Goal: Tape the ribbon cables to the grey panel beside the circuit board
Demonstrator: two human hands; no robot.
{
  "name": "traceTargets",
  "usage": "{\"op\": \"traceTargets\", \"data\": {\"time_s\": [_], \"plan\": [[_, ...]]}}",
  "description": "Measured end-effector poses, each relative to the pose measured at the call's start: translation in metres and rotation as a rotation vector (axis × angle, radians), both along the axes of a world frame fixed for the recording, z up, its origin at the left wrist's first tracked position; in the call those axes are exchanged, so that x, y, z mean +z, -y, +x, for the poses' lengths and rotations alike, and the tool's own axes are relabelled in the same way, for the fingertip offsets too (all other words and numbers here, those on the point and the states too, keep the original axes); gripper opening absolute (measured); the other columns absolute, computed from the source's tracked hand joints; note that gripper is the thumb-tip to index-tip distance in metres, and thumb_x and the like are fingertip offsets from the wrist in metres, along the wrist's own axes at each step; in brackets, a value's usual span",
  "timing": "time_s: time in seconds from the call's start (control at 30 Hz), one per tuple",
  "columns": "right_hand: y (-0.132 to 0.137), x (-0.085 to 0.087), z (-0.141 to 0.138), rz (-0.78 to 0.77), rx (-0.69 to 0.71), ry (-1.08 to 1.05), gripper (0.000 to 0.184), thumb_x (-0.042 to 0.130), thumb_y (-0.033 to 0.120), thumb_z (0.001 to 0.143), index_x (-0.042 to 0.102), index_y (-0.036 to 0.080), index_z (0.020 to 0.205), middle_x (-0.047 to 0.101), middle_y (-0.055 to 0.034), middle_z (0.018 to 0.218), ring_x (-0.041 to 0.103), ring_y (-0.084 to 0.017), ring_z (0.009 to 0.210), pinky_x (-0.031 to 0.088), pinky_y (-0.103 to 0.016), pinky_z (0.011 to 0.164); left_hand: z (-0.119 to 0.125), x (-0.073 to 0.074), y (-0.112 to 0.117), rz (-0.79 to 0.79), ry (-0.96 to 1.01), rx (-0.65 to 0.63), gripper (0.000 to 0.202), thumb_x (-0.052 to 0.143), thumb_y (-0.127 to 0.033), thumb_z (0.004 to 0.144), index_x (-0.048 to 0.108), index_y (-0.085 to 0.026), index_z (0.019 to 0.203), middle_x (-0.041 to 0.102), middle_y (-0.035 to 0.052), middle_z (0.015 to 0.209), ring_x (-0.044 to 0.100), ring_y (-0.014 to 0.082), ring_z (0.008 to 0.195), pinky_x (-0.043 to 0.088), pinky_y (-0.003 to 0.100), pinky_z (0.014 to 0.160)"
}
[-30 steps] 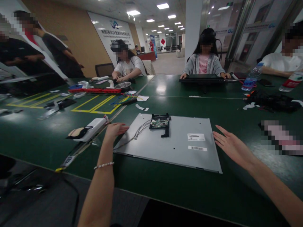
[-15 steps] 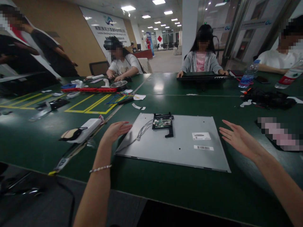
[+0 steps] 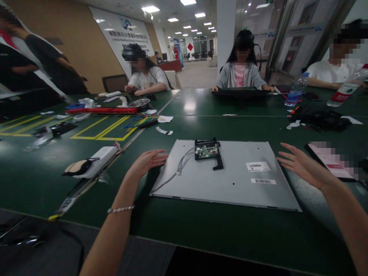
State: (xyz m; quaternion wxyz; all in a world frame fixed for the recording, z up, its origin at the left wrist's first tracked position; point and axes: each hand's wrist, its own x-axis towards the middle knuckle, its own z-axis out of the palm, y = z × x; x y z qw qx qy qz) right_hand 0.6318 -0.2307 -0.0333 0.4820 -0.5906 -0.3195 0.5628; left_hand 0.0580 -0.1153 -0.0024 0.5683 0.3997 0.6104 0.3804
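Note:
A flat grey display panel [image 3: 212, 188] lies back side up on the green table. On it, near the far edge, a green circuit board [image 3: 207, 151] sits in a black plastic bracket [image 3: 219, 163]. Grey cables [image 3: 184, 163] run from the board to the panel's left edge, and two white labels [image 3: 258, 166] are stuck on the right half. My left hand [image 3: 149, 161] is open, fingers stretched out at the panel's left edge; whether they touch it I cannot tell. Just off the right edge is my right hand [image 3: 301, 165], also open, fingers apart.
To the left lies a white power strip [image 3: 99, 161]. A pink-screened phone or tablet [image 3: 330, 161] is beyond my right hand. Black gear [image 3: 319, 117] and two bottles [image 3: 297, 90] are at the far right. Two people in headsets sit opposite, one holding a dark panel [image 3: 243, 93].
The panel has slid to the right across the table, with both my hands moving right alongside it. My view has shifted slightly. One person opposite has raised a hand.

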Motion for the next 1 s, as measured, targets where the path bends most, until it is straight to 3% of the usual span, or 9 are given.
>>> {"op": "traceTargets", "data": {"time_s": [0.17,0.43,0.63,0.8,1.0], "plan": [[-0.002,-0.003,0.019,-0.018,-0.044,0.034,0.067,0.055,0.06,0.084,0.04,0.034,0.144,0.032,-0.013,0.156,0.039,-0.032,0.137,0.036,-0.049,0.108,0.014,0.001,0.0,-0.048,0.061,-0.067,0.032,0.059,-0.023,0.088,0.064,-0.009,0.116,0.068,0.0223,0.113,0.069,0.028,0.098,0.061,0.032,0.076],[-0.001,-0.002,0.031,0.013,-0.045,0.16,0.067,0.045,0.063,0.09,0.032,0.035,0.149,0.026,-0.0167,0.157,0.046,-0.032,0.132,0.043,-0.041,0.1,0.026,0.005,0.002,-0.113,0.157,-0.157,0.041,0.056,-0.021,0.089,0.058,-0.011,0.128,0.066,0.0213,0.119,0.067,0.0298,0.105,0.06,0.035,0.08],[-0.001,0.004,0.032,-0.028,-0.067,0.264,0.067,0.036,0.066,0.091,0.027,0.036,0.15,0.025,-0.0145,0.158,0.046,-0.032,0.132,0.041,-0.043,0.105,0.037,0.015,0.01,-0.105,0.214,-0.288,0.054,0.051,-0.019,0.091,0.04,-0.011,0.144,0.061,0.0238,0.126,0.062,0.0308,0.113,0.056,0.042,0.088],[0.001,0.012,0.032,-0.038,-0.103,0.33,0.071,0.031,0.068,0.091,0.023,0.033,0.152,0.023,-0.0152,0.158,0.044,-0.034,0.133,0.037,-0.047,0.107,0.043,0.018,0.014,-0.103,0.303,-0.381,0.065,0.048,-0.032,0.096,0.02,-0.02,0.153,0.058,0.0227,0.13,0.057,0.0318,0.121,0.051,0.049,0.093],[0.001,0.009,0.033,-0.049,-0.126,0.453,0.072,0.025,0.068,0.091,0.023,0.03,0.152,0.025,-0.0143,0.158,0.045,-0.033,0.133,0.038,-0.047,0.106,0.054,0.023,0.019,-0.143,0.396,-0.402,0.075,0.031,-0.066,0.093,0.013,-0.026,0.154,0.059,0.0184,0.13,0.051,0.0344,0.126,0.041,0.057,0.097]]}}
